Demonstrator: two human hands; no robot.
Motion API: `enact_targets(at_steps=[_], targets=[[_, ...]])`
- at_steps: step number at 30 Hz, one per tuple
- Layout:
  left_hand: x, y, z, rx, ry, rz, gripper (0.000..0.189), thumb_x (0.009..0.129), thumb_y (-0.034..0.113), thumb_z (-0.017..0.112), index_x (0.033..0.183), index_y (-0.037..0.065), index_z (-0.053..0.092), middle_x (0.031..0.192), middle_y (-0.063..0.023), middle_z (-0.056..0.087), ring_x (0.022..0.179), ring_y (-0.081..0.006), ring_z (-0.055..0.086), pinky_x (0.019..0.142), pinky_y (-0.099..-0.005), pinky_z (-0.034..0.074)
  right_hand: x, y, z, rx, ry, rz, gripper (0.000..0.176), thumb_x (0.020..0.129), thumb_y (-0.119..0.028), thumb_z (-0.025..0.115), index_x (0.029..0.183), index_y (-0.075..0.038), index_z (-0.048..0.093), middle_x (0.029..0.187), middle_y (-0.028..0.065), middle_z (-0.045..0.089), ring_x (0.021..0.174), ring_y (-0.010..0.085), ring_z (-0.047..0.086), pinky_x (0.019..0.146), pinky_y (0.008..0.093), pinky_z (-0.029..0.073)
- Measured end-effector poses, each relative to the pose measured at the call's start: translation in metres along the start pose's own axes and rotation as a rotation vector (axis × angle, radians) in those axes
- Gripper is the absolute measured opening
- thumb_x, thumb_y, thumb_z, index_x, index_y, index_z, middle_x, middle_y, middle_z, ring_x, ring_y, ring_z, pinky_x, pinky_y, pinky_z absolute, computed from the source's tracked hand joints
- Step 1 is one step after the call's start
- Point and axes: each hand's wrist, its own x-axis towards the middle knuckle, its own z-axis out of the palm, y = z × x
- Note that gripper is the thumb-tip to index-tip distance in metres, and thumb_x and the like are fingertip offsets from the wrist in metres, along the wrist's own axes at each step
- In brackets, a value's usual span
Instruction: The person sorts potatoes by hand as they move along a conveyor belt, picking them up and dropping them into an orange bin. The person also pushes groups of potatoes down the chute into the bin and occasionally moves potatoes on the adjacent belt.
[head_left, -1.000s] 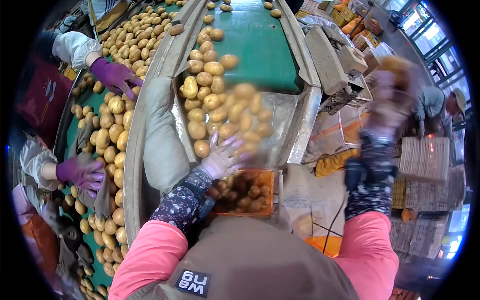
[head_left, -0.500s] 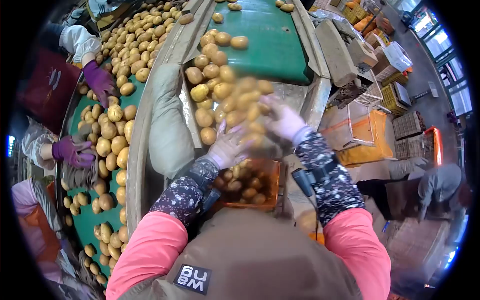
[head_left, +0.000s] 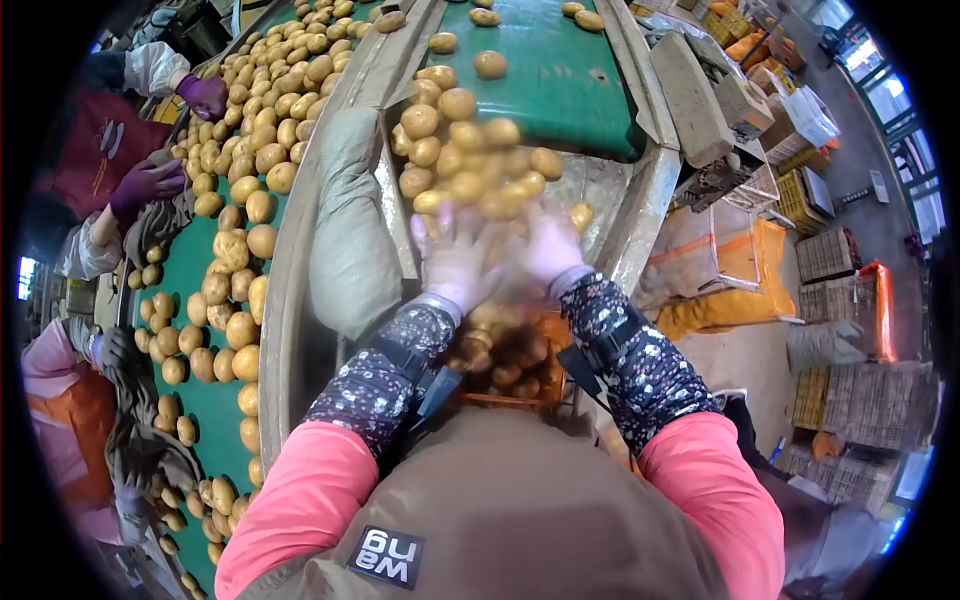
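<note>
A pile of potatoes point(head_left: 465, 160) lies on the metal chute point(head_left: 590, 195) at the foot of a green conveyor belt point(head_left: 540, 75); some of them are smeared by motion. Against the near edge of the pile is my left hand point(head_left: 455, 255), pale-gloved, with fingers spread. Close beside it my right hand point(head_left: 548, 245) also reaches into the near potatoes, its fingers stretched out and partly blurred. Below both hands an orange crate point(head_left: 552, 350) holds more potatoes, partly hidden by my wrists and body.
A grey padded cushion point(head_left: 352, 225) lines the chute's left side. Further left, a second green belt point(head_left: 195, 245) carries many potatoes, and co-workers' purple-gloved hands point(head_left: 150, 185) are over it. Orange sacks point(head_left: 755, 265) and stacked crates point(head_left: 860, 410) stand on the right.
My hands have come closer together, the right one moving left. Potatoes have shifted down the chute towards me. A person at the right has moved lower in the view.
</note>
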Motion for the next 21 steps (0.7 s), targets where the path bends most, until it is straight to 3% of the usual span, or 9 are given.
enact_targets(at_steps=[1, 2, 5, 9, 13, 14, 17, 19, 21], targets=[[0.001, 0.003, -0.006, 0.019, -0.093, 0.018, 0.067, 0.086, 0.051, 0.058, 0.145, 0.021, 0.046, 0.155, -0.0147, 0.033, 0.146, -0.0417, 0.02, 0.113, -0.0695, 0.001, 0.008, -0.005, -0.012, 0.132, 0.044, 0.13, 0.05, 0.085, -0.023, 0.065, 0.129, -0.003, 0.054, 0.127, 0.0199, 0.056, 0.111, 0.0401, 0.059, 0.093, 0.0474, 0.049], [0.001, 0.002, 0.003, 0.054, -0.101, 0.044, 0.067, 0.087, 0.053, 0.056, 0.145, 0.022, 0.046, 0.157, -0.012, 0.032, 0.147, -0.0402, 0.018, 0.111, -0.0723, -0.001, 0.018, 0.009, 0.003, 0.104, 0.047, 0.074, 0.065, 0.084, -0.025, 0.067, 0.141, -0.005, 0.044, 0.146, 0.0209, 0.039, 0.134, 0.0395, 0.042, 0.105, 0.0473, 0.042], [-0.003, -0.001, 0.011, 0.088, -0.158, 0.131, 0.065, 0.087, 0.054, 0.056, 0.143, 0.022, 0.048, 0.156, -0.0083, 0.034, 0.147, -0.0389, 0.02, 0.113, -0.0712, 0.0, 0.025, 0.011, 0.016, -0.004, -0.152, 0.077, 0.074, 0.081, -0.029, 0.07, 0.146, -0.008, 0.041, 0.154, 0.0178, 0.029, 0.145, 0.0398, 0.023, 0.111, 0.0475, 0.037], [-0.003, -0.008, 0.016, -0.155, -0.031, 0.31, 0.054, 0.083, 0.041, 0.064, 0.131, 0.018, 0.056, 0.147, -0.0084, 0.044, 0.14, -0.0445, 0.028, 0.115, -0.0618, 0.014, 0.006, 0.025, 0.037, -0.001, -0.1, 0.066, 0.074, 0.078, -0.03, 0.07, 0.146, -0.015, 0.043, 0.155, 0.0157, 0.027, 0.137, 0.0401, 0.033, 0.106, 0.0495, 0.04], [0.014, -0.007, 0.016, -0.261, 0.268, -0.118, 0.06, 0.085, 0.046, 0.063, 0.136, 0.016, 0.052, 0.154, -0.0118, 0.034, 0.146, -0.0434, 0.017, 0.116, -0.0564, 0.015, -0.021, 0.018, 0.048, -0.187, -0.005, 0.037, 0.062, 0.082, -0.017, 0.06, 0.142, -0.015, 0.047, 0.148, 0.0191, 0.038, 0.128, 0.0379, 0.044, 0.104, 0.046, 0.042], [0.017, -0.007, 0.015, -0.154, 0.173, -0.242, 0.073, 0.086, 0.046, 0.063, 0.148, 0.016, 0.04, 0.156, -0.0097, 0.031, 0.147, -0.0408, 0.015, 0.116, -0.0575, 0.014, -0.025, 0.021, 0.058, -0.208, 0.01, 0.023, 0.06, 0.083, -0.016, 0.059, 0.142, -0.015, 0.047, 0.146, 0.0196, 0.04, 0.127, 0.0378, 0.045, 0.105, 0.0453, 0.042], [0.018, -0.001, 0.006, -0.071, -0.013, -0.245, 0.079, 0.085, 0.047, 0.063, 0.152, 0.018, 0.032, 0.156, -0.0095, 0.031, 0.148, -0.0407, 0.012, 0.114, -0.0615, 0.014, -0.032, 0.029, 0.061, -0.144, -0.044, 0.005, 0.056, 0.084, -0.014, 0.058, 0.139, -0.014, 0.05, 0.144, 0.0208, 0.043, 0.128, 0.0376, 0.046, 0.106, 0.0436, 0.041], [0.014, -0.002, 0.011, -0.032, 0.002, -0.205, 0.079, 0.085, 0.046, 0.063, 0.152, 0.021, 0.031, 0.154, -0.0092, 0.036, 0.148, -0.0371, 0.016, 0.112, -0.0627, 0.017, -0.024, 0.019, 0.029, -0.004, -0.213, 0.038, 0.054, 0.084, -0.016, 0.059, 0.137, -0.014, 0.051, 0.143, 0.0217, 0.045, 0.129, 0.0376, 0.046, 0.106, 0.0432, 0.041], [0.011, -0.008, 0.014, -0.018, 0.014, -0.162, 0.076, 0.085, 0.046, 0.063, 0.151, 0.022, 0.033, 0.152, -0.0087, 0.039, 0.147, -0.0341, 0.021, 0.111, -0.0622, 0.02, -0.01, 0.039, 0.036, 0.047, 0.008, 0.049, 0.074, 0.078, -0.028, 0.069, 0.145, -0.019, 0.04, 0.153, 0.0224, 0.028, 0.134, 0.0422, 0.039, 0.109, 0.0464, 0.039]])
